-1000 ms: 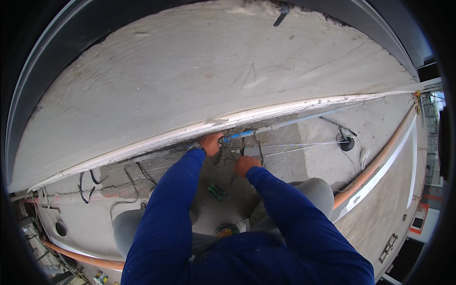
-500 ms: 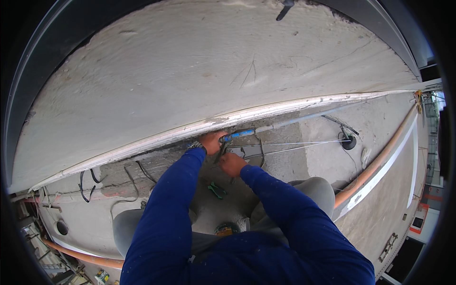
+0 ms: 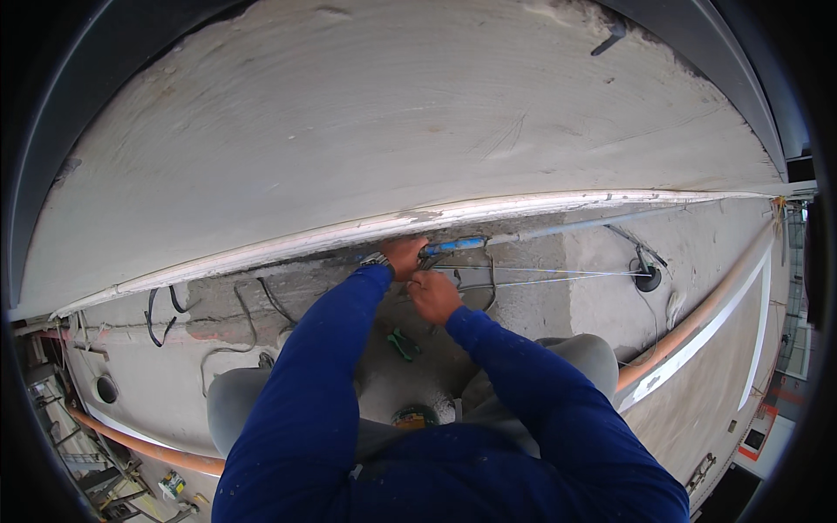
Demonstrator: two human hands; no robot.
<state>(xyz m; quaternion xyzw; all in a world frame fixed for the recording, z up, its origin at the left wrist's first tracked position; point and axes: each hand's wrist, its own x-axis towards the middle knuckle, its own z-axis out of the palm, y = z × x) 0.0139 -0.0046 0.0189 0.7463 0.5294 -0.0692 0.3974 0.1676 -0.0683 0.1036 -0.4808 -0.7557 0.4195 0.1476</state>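
My left hand (image 3: 404,257), in a blue sleeve with a wristwatch, is closed beside the end of a bright blue conduit pipe (image 3: 458,247) at the foot of the wall. What its fingers hold is hidden. Just below and to the right, my right hand (image 3: 435,298) is closed, its fingertips pinched close to the left hand. I cannot make out what lies in them. Thin white cords (image 3: 558,277) stretch from beside my right hand toward a dark round fitting (image 3: 648,278). Below the hands, green-handled pliers (image 3: 404,345) lie on the grey concrete.
A pale wall (image 3: 366,131) with a white ledge (image 3: 305,236) rises beyond my hands. Dark cables (image 3: 155,322) stick out at the left. An orange tube (image 3: 676,344) runs along the right edge. Between my knees stands a small container (image 3: 415,417).
Both hands have drawn closer together at the pipe end, and the dark piece seen between them is now mostly covered. The view has shifted slightly.
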